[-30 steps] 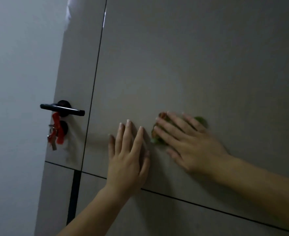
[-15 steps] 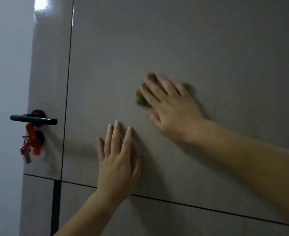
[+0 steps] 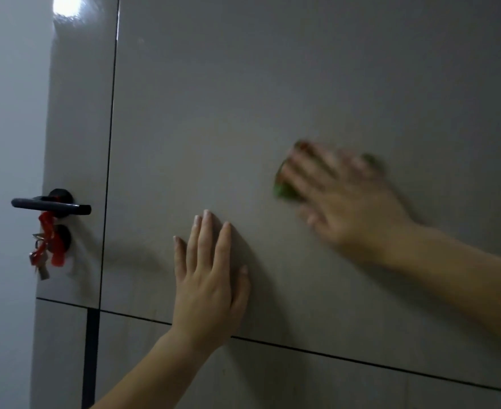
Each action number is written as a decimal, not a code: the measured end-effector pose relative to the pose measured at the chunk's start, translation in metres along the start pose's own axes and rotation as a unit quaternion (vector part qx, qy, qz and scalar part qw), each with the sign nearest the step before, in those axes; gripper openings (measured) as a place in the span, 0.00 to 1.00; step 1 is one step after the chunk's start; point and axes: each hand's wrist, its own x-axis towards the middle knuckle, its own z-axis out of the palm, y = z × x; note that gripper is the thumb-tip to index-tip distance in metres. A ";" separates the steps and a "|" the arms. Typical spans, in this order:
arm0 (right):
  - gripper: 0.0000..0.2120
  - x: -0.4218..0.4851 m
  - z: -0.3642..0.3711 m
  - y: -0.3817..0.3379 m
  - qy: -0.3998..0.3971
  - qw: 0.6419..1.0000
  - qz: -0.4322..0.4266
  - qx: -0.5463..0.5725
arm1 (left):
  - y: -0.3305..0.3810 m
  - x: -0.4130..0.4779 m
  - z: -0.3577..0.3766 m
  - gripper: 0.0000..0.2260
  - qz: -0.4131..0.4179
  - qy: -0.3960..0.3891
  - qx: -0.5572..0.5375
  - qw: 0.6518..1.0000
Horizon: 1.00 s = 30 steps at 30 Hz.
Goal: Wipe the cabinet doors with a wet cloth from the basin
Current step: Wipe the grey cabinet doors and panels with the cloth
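Observation:
A large grey cabinet door (image 3: 272,84) fills most of the head view. My right hand (image 3: 343,199) presses a green cloth (image 3: 283,190) flat against the door with straight fingers; the hand is blurred by motion, and only the cloth's edges show around the fingers. My left hand (image 3: 210,278) lies flat on the same door, lower and to the left, fingers straight and pointing up, holding nothing.
A narrower grey panel (image 3: 78,113) to the left carries a black lever handle (image 3: 51,204), with keys on a red tag (image 3: 47,249) hanging in the lock below. A dark horizontal seam (image 3: 361,361) separates lower panels. A pale wall (image 3: 7,143) stands at far left.
My right hand slid the cloth up the door, then to the right and slightly down. My left hand has stayed flat in the same spot on the door.

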 end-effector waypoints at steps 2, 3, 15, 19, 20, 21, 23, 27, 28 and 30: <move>0.31 0.007 -0.010 0.020 0.006 0.994 0.105 -0.003 | 0.013 0.004 0.001 0.28 0.027 0.003 -0.006 1.000; 0.32 0.002 -0.011 0.017 0.011 0.992 0.123 -0.011 | 0.020 0.005 0.002 0.27 0.042 0.004 -0.010 0.999; 0.31 -0.037 -0.020 0.060 0.011 0.980 0.197 -0.004 | 0.077 0.009 0.012 0.28 0.081 -0.014 -0.009 0.997; 0.33 -0.085 -0.008 0.012 -0.029 0.996 0.079 -0.008 | 0.093 0.006 0.015 0.29 0.118 -0.023 -0.019 0.993; 0.33 -0.104 -0.006 0.003 -0.053 0.998 0.029 -0.006 | 0.097 0.005 0.016 0.29 0.115 -0.024 -0.020 0.993; 0.32 -0.118 -0.006 0.002 -0.067 0.998 -0.009 -0.010 | 0.100 0.004 0.017 0.29 0.109 -0.025 -0.020 0.994; 0.31 -0.126 -0.007 0.021 -0.059 0.998 -0.024 -0.026 | 0.103 0.003 0.018 0.30 0.099 -0.028 -0.016 0.995; 0.30 -0.100 -0.019 0.089 0.013 0.983 0.182 -0.029 | 0.111 0.003 0.021 0.31 0.102 -0.030 -0.014 0.994; 0.30 -0.097 -0.022 0.098 0.015 0.973 0.231 -0.013 | 0.116 0.003 0.022 0.31 0.108 -0.032 -0.017 0.993; 0.31 -0.106 -0.021 0.091 0.018 0.966 0.259 -0.011 | 0.131 0.002 0.024 0.30 0.131 -0.036 -0.029 0.990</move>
